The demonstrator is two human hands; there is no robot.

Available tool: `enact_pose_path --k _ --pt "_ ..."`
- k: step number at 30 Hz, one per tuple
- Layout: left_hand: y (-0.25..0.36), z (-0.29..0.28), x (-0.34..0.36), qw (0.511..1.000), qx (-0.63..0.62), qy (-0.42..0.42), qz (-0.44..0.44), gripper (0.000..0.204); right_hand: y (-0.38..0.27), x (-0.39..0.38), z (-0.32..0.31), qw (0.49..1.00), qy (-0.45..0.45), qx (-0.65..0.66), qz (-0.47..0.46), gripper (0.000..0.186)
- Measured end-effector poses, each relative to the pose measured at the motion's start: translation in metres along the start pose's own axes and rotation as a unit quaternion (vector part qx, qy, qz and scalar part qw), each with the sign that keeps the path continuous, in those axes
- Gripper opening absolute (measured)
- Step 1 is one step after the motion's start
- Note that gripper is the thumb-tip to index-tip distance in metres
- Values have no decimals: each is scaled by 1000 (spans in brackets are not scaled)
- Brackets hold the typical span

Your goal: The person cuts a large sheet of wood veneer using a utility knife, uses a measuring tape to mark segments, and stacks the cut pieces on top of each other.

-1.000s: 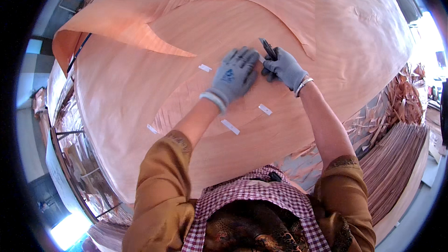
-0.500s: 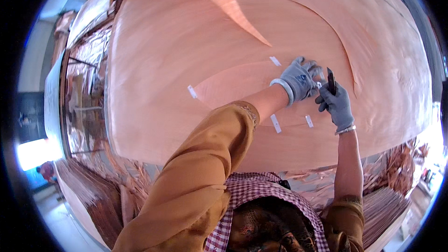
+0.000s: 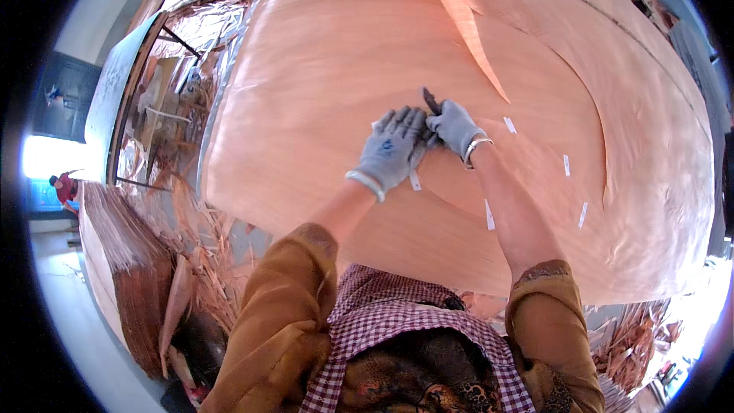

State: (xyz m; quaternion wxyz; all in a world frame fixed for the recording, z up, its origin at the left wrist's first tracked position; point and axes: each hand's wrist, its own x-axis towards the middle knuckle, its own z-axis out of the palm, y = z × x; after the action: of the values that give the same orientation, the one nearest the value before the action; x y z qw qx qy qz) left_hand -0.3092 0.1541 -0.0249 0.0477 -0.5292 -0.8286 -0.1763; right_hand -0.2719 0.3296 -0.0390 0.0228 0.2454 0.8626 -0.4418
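Note:
A wide sheet of pinkish-tan wood veneer (image 3: 321, 69) lies before me. My left hand (image 3: 388, 151), in a grey glove, rests on it with the fingers stretched out and close together. Close beside its fingertips is my right hand (image 3: 456, 128), also gloved, closed around a dark-handled utility knife (image 3: 430, 99). The knife's dark end points up and away from me; its blade cannot be made out. A white tape strip (image 3: 415, 180) shows just below the left hand. Further right, more strips, such as one tape strip (image 3: 510, 125), sit along a curved outline in the veneer.
A long pointed split (image 3: 478, 53) runs through the far part of the sheet. Stacked veneer (image 3: 134, 252) and torn scraps (image 3: 202, 260) lie at the lower left. More scraps (image 3: 638, 336) are at the lower right. A person in red (image 3: 65, 190) is far off at left.
Both hands have moved left over the veneer, from the right end of the taped outline to its left end. The knife stays in my right hand. The whole view has shifted as well.

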Motion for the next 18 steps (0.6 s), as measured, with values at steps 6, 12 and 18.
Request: enact_pose_path --k 6,12,18 --pt "2 -34 -9 988 27 -153 5 50 -32 -62 -27 981 -45 175 69 20" --pt "-32 -91 -132 980 -49 -112 155 34 -95 -111 48 959 -22 276 56 33" --pt "-210 -216 -366 939 -334 -55 -67 31 -137 -91 173 994 36 51 87 34"
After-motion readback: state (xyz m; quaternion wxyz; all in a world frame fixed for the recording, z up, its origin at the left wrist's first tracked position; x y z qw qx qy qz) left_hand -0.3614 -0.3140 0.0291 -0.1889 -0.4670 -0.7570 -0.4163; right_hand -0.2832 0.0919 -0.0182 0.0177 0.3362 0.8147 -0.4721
